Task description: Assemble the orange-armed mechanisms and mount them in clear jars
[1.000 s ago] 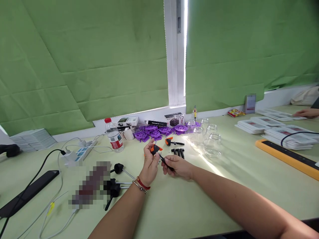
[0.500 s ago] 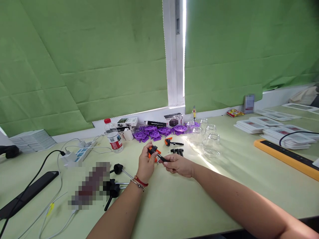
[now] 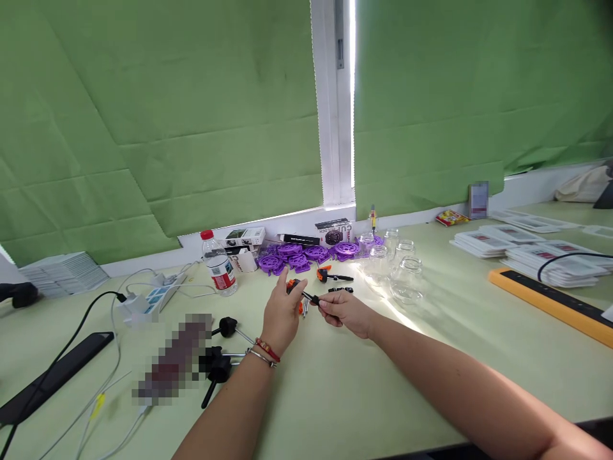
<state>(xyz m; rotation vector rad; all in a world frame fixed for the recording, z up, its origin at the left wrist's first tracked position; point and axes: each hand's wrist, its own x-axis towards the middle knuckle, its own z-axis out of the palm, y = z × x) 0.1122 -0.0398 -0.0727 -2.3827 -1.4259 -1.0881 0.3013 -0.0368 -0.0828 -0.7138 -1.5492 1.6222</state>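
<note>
My left hand (image 3: 282, 314) is closed round the black and orange head of a small clamp-like piece (image 3: 309, 296), its index finger lifted. A thin metal rod runs from that head toward the right. At the rod's other end, my right hand (image 3: 345, 312) pinches the black handle. Below and behind the piece, loose metal rods (image 3: 305, 309) lie partly hidden by my left hand. A similar orange and black piece (image 3: 324, 275) with a black handle rests just beyond, and several short black parts (image 3: 341, 290) lie nearer.
Purple plastic parts (image 3: 316, 254) and small boxes (image 3: 244, 236) line the window side. Clear glass jars (image 3: 406, 281) stand to the right, a bottle (image 3: 220, 268) to the left. Black pieces with metal rods (image 3: 228, 326) lie beside my left forearm, near cables and a power strip (image 3: 165, 291).
My left index finger has lifted and the fingers have loosened on the orange and black head. My right hand has shifted slightly right, still pinching the handle.
</note>
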